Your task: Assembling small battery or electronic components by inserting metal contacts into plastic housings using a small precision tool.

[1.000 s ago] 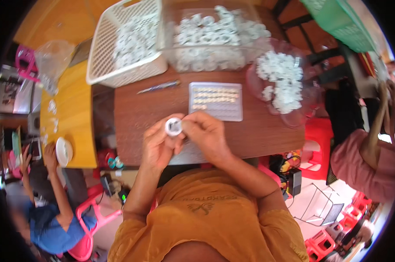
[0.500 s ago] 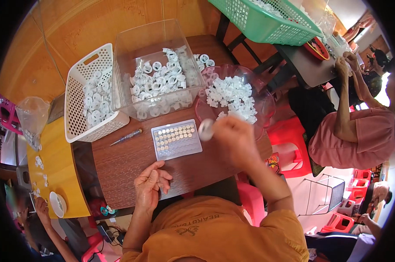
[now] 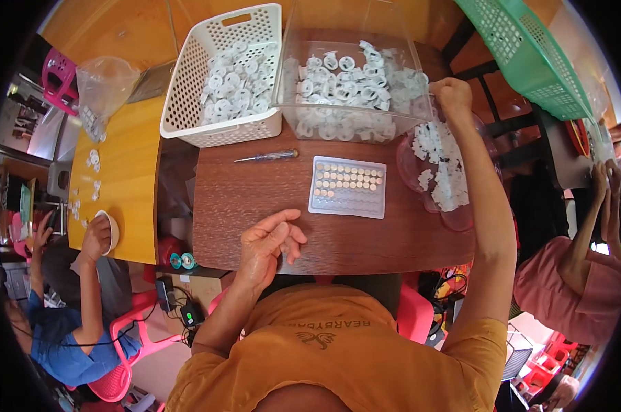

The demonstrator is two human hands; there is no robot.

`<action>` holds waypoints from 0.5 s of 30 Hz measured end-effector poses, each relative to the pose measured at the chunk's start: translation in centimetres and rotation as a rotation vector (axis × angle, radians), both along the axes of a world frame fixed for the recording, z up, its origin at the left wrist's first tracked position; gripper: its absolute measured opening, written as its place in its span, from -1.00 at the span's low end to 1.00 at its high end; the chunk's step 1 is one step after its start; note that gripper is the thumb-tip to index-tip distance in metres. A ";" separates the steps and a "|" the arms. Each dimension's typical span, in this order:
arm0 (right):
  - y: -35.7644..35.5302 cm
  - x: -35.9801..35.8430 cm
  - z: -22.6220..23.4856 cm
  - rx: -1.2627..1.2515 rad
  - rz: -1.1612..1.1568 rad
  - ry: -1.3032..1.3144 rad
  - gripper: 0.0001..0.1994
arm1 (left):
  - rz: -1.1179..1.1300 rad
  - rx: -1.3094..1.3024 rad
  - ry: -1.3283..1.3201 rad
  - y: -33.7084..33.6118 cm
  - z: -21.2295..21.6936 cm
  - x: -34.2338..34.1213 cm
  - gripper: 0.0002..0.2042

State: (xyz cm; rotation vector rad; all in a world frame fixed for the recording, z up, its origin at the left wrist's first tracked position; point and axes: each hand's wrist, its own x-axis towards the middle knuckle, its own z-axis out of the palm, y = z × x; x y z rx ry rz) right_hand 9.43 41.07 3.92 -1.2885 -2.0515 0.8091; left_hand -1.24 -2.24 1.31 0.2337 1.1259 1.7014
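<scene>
My left hand (image 3: 273, 244) hovers near the front of the brown table, palm up, index finger extended and the others loosely bent, with nothing visible in it. A pale plastic tray (image 3: 348, 208) lies beyond it, holding rows of small round discs that look like button cells; its nearest wells show no discs. My right hand (image 3: 455, 99) reaches past a pink bowl (image 3: 411, 168) of white plastic pieces (image 3: 448, 182), to the right side of a clear bin (image 3: 362, 117). Its fingers are curled closed; whatever they hold is hidden. White ring-shaped parts (image 3: 345, 89) fill the bin.
A white basket (image 3: 170, 113) of similar white parts stands left of the bin, with a screwdriver (image 3: 266, 156) before it. A green basket (image 3: 530, 62) is at the upper right. People sit at both sides; one at left grips a white bowl (image 3: 113, 233) at a yellow table (image 3: 135, 206).
My right hand has gone from beside the tray, where it held a round white part, to the bin's right side. The view has shifted left. My left hand keeps its pose.
</scene>
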 end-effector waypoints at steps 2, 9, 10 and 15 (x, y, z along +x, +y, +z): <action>-1.4 0.7 0.6 0.011 0.042 0.131 -0.80 | 0.036 -0.013 0.066 0.2 0.0 -0.4 -0.67; -9.9 5.0 2.9 -0.168 0.143 0.327 -0.92 | 0.277 -0.126 1.803 2.5 1.8 -5.3 -0.68; -10.9 5.7 3.0 -0.192 0.140 0.336 -0.92 | 0.305 -0.106 1.895 3.7 1.2 -6.2 -0.69; -14.4 7.7 3.9 -0.314 0.119 0.321 -0.90 | 0.060 -0.316 2.120 6.4 -2.0 -7.7 -0.68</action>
